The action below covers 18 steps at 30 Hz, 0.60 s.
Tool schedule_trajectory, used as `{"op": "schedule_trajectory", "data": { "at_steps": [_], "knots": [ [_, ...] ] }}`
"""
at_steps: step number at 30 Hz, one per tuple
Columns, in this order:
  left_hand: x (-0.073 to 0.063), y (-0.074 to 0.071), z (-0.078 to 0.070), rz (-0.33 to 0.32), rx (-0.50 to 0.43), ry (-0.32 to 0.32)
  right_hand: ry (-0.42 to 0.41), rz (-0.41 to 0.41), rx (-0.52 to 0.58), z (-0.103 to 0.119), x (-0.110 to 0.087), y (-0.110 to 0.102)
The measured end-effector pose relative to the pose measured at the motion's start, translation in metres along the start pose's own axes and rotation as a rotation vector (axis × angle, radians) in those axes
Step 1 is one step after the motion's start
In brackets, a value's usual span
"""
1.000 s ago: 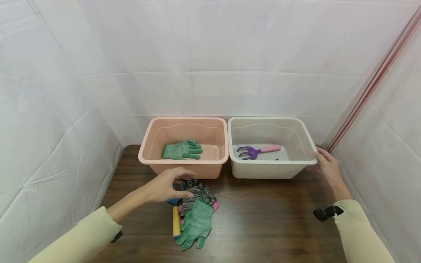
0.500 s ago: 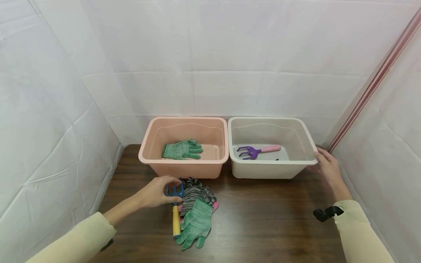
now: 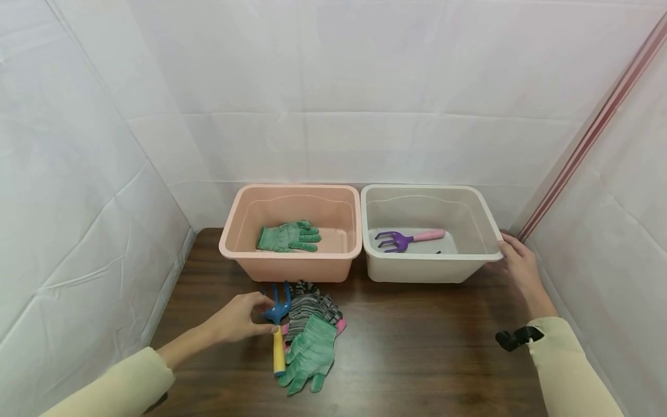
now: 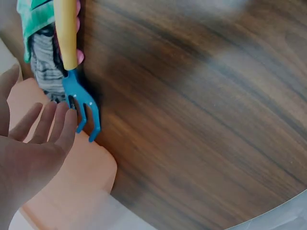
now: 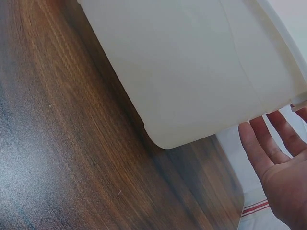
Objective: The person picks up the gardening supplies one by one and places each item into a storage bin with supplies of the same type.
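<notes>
a blue-headed hand fork with a yellow handle (image 3: 278, 343) lies on the bench (image 3: 417, 347), its tines toward the peach tub (image 3: 292, 256). its head is half framed by the left hand (image 3: 242, 317), which is loosely spread with nothing held; whether the fork is touched by the thumb cannot be told.

if the fork is lifted by its head alone, the longer handle may be left to swing down and the grip be twisted loose. the grey striped glove (image 3: 308, 310) lies right beside the tines, so its knit could be snagged and dragged along. the handle is met by the fingers of the green glove (image 3: 315, 350) on top of the pile, which may be shifted too. with the tub wall so near, the tines could be knocked against it.

farther out, the end of the white tub (image 3: 432, 270) is touched by the right hand (image 3: 523, 275), its fingers extended. if too much force is applied there, the tub could be shoved into its neighbour.
</notes>
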<state>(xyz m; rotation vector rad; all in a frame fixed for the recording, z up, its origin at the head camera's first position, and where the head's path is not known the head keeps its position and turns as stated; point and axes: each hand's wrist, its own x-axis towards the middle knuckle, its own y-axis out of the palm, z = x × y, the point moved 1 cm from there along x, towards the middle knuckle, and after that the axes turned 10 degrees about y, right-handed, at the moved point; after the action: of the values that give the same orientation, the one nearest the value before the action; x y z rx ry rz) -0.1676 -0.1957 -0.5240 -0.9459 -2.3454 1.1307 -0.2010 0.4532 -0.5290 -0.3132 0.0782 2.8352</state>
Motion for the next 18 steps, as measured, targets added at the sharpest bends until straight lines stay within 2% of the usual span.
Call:
{"op": "schedule_trajectory", "data": {
  "at_steps": [4,8,18],
  "knots": [
    [-0.002,0.007,0.002,0.027,-0.035,-0.032,0.001,0.0,0.003,0.0,-0.001,0.0],
    [-0.004,0.016,0.002,0.04,-0.047,-0.092,-0.001,-0.011,-0.007,0.0,-0.001,0.0],
    [-0.009,0.035,0.003,0.008,-0.1,-0.183,-0.012,-0.001,0.028,-0.001,0.001,-0.001]
  ]
}}
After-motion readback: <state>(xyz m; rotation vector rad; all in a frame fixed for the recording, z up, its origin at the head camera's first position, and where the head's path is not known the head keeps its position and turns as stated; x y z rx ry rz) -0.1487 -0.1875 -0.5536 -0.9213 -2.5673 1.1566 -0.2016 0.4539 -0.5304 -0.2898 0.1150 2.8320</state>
